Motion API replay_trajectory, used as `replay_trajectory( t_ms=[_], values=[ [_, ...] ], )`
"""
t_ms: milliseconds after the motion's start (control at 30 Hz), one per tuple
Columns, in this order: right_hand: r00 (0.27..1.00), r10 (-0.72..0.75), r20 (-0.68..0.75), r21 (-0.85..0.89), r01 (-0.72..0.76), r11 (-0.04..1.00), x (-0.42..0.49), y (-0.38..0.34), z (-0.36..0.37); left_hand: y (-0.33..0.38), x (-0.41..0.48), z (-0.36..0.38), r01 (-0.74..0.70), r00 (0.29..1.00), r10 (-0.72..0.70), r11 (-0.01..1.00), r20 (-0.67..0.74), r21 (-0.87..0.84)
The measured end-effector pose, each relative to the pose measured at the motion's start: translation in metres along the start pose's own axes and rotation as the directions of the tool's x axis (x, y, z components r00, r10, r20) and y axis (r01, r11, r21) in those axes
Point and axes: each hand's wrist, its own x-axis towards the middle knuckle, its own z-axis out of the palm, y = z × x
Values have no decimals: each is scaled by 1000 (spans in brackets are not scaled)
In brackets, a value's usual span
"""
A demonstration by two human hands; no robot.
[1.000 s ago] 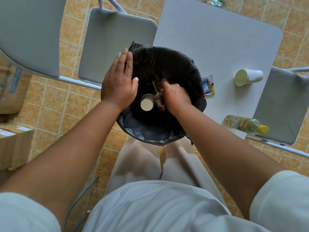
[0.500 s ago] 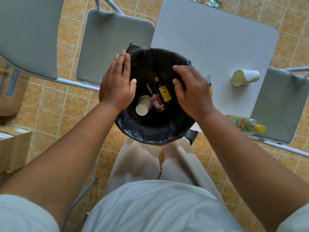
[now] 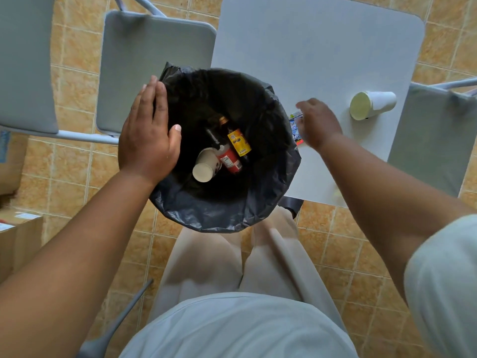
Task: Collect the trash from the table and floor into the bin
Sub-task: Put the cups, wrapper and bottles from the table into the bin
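Note:
A bin lined with a black bag (image 3: pixel 227 213) stands against the near left edge of the white table (image 3: pixel 309 47). Inside it lie a paper cup (image 3: pixel 205 166), a red-labelled bottle (image 3: pixel 229 160) and a dark bottle with a yellow label (image 3: pixel 238 142). My left hand (image 3: pixel 148 140) grips the bin's left rim, thumb inside. My right hand (image 3: pixel 320 122) is over a small colourful wrapper (image 3: pixel 294 127) on the table beside the bin, fingers curled down onto it; the grip is hidden. A paper cup (image 3: pixel 371 104) lies on its side further right.
A grey folding chair seat (image 3: pixel 149 60) is left of the table and another (image 3: pixel 433 140) is at its right edge. A chair back (image 3: pixel 23 60) fills the far left. Cardboard boxes (image 3: pixel 15 241) sit on the tiled floor at left.
My right hand has let a bottle drop into the bin, come up out of it and swung right onto the wrapper on the table. My left hand has stayed on the rim.

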Motion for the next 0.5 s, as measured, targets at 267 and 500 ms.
replay_trajectory(
  t_ms=[267,500],
  values=[
    [971,-4,239,-303,78,950,31,17,45,-6,-2,6,-18,997,19,1000,-70,15],
    [985,7,170,-471,75,879,34,25,71,-6,-2,8,-16,996,18,1000,-87,18]
  ],
)
